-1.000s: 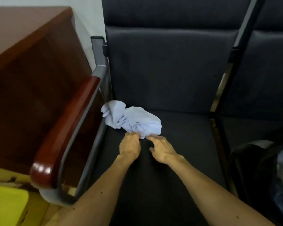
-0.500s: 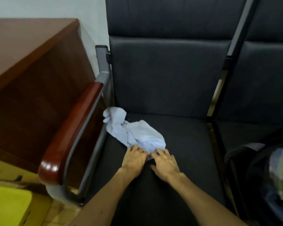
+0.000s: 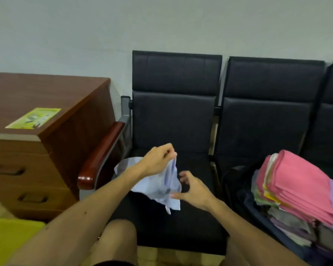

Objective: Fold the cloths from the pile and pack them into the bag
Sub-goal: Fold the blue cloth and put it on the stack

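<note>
A pale blue cloth hangs crumpled above the black chair seat. My left hand pinches its top edge and holds it up. My right hand is just right of the cloth, thumb touching its lower edge, fingers spread and curved, holding nothing that I can see. On the seat to the right, a dark open bag holds a stack of folded cloths, pink on top, purple and grey below.
A wooden armrest borders the chair on the left. Beyond it stands a brown drawer cabinet with a yellow leaflet on top. A yellow object lies at bottom left. My knees show at the bottom edge.
The blue cloth has been lifted off the seat by my left hand. My right hand has let go of it and moved to its right side. The camera has pulled back and tilted up.
</note>
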A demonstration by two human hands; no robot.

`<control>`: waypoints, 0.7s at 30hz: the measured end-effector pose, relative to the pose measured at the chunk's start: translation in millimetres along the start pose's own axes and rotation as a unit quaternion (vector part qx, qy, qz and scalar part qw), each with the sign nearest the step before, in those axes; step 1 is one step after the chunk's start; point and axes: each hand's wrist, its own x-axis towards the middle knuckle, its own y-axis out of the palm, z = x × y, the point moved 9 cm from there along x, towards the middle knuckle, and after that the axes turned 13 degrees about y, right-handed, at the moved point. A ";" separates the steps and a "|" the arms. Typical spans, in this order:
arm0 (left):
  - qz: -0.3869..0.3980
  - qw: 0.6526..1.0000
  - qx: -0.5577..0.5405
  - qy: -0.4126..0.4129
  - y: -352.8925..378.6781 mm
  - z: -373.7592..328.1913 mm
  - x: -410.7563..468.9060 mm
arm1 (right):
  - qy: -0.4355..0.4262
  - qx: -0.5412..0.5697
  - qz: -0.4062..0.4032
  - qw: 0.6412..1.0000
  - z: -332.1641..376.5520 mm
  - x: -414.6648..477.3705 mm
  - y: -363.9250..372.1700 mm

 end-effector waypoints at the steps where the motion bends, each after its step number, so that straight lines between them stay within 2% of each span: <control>1: -0.004 1.000 -0.003 0.026 -10.1 -26.0 -0.4 | -0.027 0.053 -0.013 0.998 22.5 -18.6 -17.1; 4: -0.024 0.994 0.013 0.101 -43.0 -101.4 1.4 | -0.127 0.147 -0.073 0.978 80.3 -65.4 -69.2; 7: -0.047 0.985 0.040 0.159 -79.7 -170.6 -1.1 | -0.189 0.165 -0.129 0.959 117.8 -109.3 -123.1; 12: -0.100 0.970 0.068 0.210 -128.0 -244.5 -13.0 | -0.195 0.163 -0.160 0.954 137.3 -161.9 -178.1; 16: -0.141 0.958 0.088 0.234 -149.7 -264.4 -24.5 | -0.149 0.027 -0.189 0.970 125.5 -182.2 -183.1; 18: -0.164 0.956 0.104 0.220 -158.6 -257.2 -29.3 | -0.100 -0.090 -0.171 0.976 106.3 -181.5 -180.0; 21: -0.187 0.956 0.141 0.175 -167.4 -232.7 -35.1 | -0.012 -0.241 -0.120 0.963 74.0 -185.1 -181.0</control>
